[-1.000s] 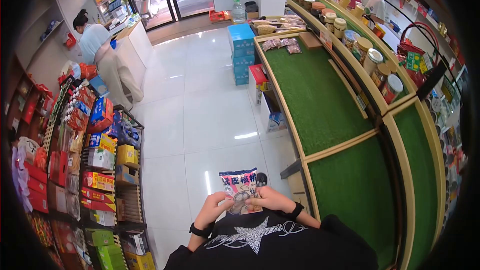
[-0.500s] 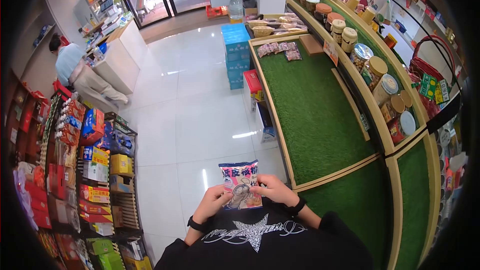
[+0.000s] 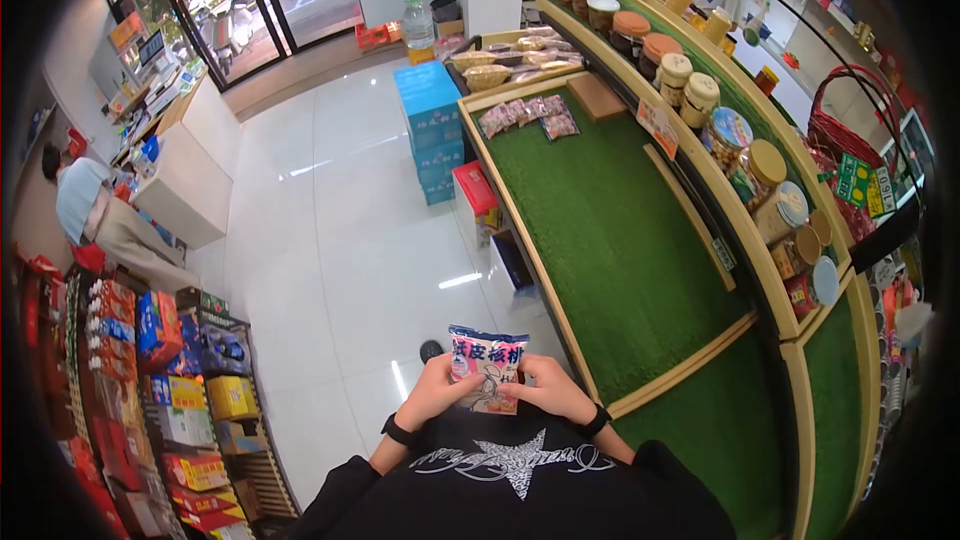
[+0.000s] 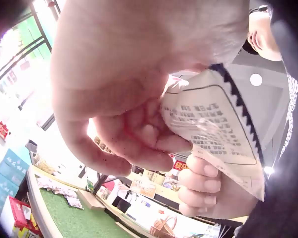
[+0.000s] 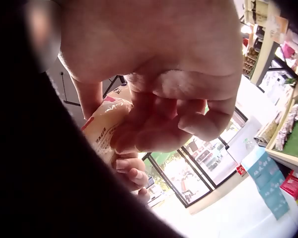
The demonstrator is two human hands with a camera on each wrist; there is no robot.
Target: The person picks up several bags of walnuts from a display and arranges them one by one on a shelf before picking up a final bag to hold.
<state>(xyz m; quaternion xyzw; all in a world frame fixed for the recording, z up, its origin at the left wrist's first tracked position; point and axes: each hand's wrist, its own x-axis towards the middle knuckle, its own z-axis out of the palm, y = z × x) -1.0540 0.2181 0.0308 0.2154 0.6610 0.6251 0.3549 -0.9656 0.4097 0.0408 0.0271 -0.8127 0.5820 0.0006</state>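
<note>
A pink and white bag of walnuts (image 3: 488,365) with a navy top edge stands upright before my chest, held in both hands. My left hand (image 3: 430,388) grips its left side, thumb across the front. On the opposite side my right hand (image 3: 553,388) pinches it with the thumb on the printed face and the fingers behind. The left wrist view shows the bag's pale back (image 4: 213,119) with its block of small print, and curled fingers of both hands behind it. In the right wrist view the bag (image 5: 107,129) is partly covered by fingers.
Along my right runs a wood-framed display (image 3: 560,285) lined with green turf, with small snack packs (image 3: 525,112) and lidded jars (image 3: 690,90). Blue boxes (image 3: 430,130) stand on the floor beside it. Packed shelves (image 3: 190,400) are on the left; a person (image 3: 95,200) bends near the counter (image 3: 190,155).
My view has moved along the display and turned, so the person and counter sit farther left. The bag stays in both hands before my chest.
</note>
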